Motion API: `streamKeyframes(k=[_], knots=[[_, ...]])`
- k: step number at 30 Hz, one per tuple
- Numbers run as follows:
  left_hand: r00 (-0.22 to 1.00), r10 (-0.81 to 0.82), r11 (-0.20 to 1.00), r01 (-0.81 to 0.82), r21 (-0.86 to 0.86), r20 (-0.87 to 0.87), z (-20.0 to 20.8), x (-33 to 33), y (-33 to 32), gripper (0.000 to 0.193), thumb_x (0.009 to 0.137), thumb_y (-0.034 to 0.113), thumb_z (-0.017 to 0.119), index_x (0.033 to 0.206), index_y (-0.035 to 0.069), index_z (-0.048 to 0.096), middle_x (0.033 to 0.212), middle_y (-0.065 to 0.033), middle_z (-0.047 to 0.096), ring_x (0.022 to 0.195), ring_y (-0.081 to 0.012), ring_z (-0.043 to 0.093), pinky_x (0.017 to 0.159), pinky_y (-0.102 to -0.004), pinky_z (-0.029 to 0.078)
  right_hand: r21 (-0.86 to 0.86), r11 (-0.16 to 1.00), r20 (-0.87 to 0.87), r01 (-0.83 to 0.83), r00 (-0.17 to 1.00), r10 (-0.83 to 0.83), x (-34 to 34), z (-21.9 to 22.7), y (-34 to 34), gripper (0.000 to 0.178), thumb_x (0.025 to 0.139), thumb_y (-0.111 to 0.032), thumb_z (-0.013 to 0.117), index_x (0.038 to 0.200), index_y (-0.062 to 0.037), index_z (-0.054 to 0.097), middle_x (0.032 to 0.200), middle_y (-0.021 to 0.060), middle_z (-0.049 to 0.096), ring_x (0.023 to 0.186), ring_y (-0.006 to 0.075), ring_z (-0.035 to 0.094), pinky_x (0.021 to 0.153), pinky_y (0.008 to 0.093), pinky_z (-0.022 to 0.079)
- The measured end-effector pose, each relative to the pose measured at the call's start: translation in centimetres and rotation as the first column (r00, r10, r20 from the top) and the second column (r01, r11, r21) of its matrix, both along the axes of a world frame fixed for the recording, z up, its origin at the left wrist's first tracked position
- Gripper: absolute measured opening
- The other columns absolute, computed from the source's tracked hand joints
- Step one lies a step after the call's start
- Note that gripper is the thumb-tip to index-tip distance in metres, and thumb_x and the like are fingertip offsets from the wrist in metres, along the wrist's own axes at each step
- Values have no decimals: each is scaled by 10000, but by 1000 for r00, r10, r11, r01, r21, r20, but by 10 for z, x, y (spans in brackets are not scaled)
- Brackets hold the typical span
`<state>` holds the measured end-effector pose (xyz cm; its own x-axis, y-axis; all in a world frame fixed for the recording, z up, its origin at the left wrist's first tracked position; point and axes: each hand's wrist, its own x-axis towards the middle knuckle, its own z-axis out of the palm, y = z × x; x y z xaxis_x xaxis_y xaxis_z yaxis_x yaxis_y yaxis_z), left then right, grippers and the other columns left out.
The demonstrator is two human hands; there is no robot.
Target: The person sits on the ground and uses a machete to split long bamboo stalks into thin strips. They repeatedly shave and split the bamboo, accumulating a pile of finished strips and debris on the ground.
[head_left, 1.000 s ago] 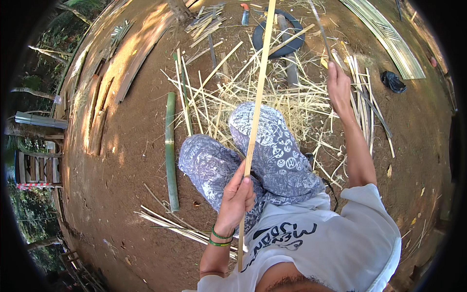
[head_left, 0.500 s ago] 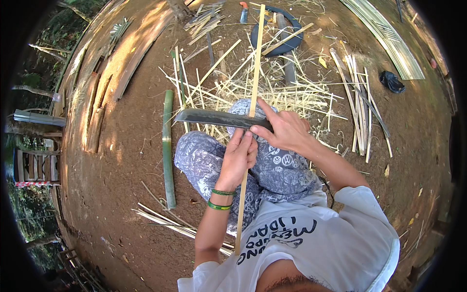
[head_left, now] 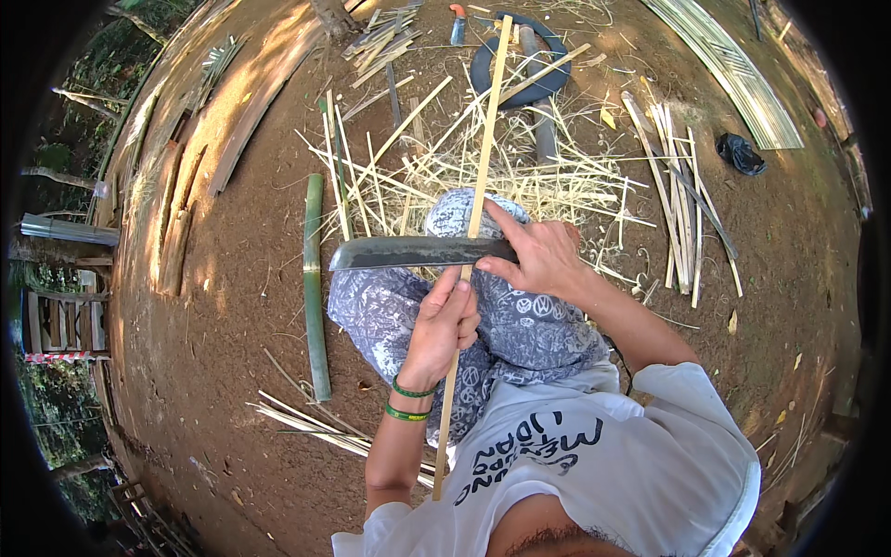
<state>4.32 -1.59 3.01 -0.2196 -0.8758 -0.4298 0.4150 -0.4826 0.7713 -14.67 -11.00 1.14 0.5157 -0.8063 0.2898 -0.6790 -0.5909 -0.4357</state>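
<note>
A long, pale bamboo strip [head_left: 489, 130] runs from above my knees down to my chest. My left hand [head_left: 445, 320] is closed around it, just on the near side of a dark machete blade [head_left: 399, 253]. The machete lies crosswise over the strip, its squared tip pointing left. Its handle is hidden in my right hand [head_left: 549, 255], which is closed on it. My right index finger reaches forward along the strip, and the thumb rests by the blade. Both hands are over my lap, above patterned grey trousers [head_left: 548, 325].
Loose bamboo strips and shavings [head_left: 520, 176] cover the ground ahead. A green bamboo pole [head_left: 315, 297] lies to the left. Further off are a black ring [head_left: 481, 70], an orange-handled saw [head_left: 458, 28], bundled strips [head_left: 682, 204] and a black plastic bag [head_left: 742, 154].
The machete and both hands have come slightly nearer to my body. The bamboo strip has also shifted a little toward me, and its near end has swung left.
</note>
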Motion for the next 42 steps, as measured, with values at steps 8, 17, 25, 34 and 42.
streamKeyframes(k=[8, 17, 25, 34, 42], knots=[[999, 16, 999, -14, 52, -47, -8, 5, 35, 505, 1083, 163, 388, 1571, 202, 268, 691, 62, 291, 505, -31, 264, 424, -187, 209, 227, 917, 167, 329, 914, -370, -52, 5, -49, 697, 989, -559, 460, 1399, 3, 501, 535, 128, 589, 549, 309, 639, 566, 460, 493], [994, 77, 997, -74, 31, -84, -2, -15, -20, 108, 1082, 183, 406, 1135, 170, 498, 684, 66, 317, 503, -23, 261, 411, -193, 190, 100, 995, -82, 8, 997, 0, 2, 12, 0, 868, 909, -677, 520, 1416, 25, 461, 495, 189, 550, 453, 376, 598, 474, 481, 485], [992, 49, 998, -44, 49, -113, -12, -7, -18, 154, 1082, 196, 415, 1189, 172, 524, 681, 75, 310, 502, -19, 250, 408, -193, 187, 6, 1000, -89, 12, 996, -11, 3, 1, -1, 905, 904, -679, 523, 1412, 65, 438, 489, 178, 555, 448, 361, 605, 455, 467, 482], [999, -4, 999, 6, 44, -34, -7, -4, 19, 508, 1083, 178, 400, 1573, 202, 267, 689, 64, 303, 507, -25, 257, 412, -186, 204, 164, 968, 77, 188, 976, -203, -19, -21, -22, 721, 965, -587, 490, 1379, 3, 507, 582, 236, 605, 633, 426, 662, 610, 531, 518], [999, -18, 1000, 18, 11, -46, -8, -15, -33, 184, 1081, 185, 403, 1240, 152, 489, 676, 72, 306, 499, -19, 265, 398, -190, 201, -2, 999, -52, 42, 998, -42, -11, -3, 0, 801, 917, -638, 541, 1443, -40, 453, 508, 183, 548, 471, 378, 593, 491, 485, 473]])
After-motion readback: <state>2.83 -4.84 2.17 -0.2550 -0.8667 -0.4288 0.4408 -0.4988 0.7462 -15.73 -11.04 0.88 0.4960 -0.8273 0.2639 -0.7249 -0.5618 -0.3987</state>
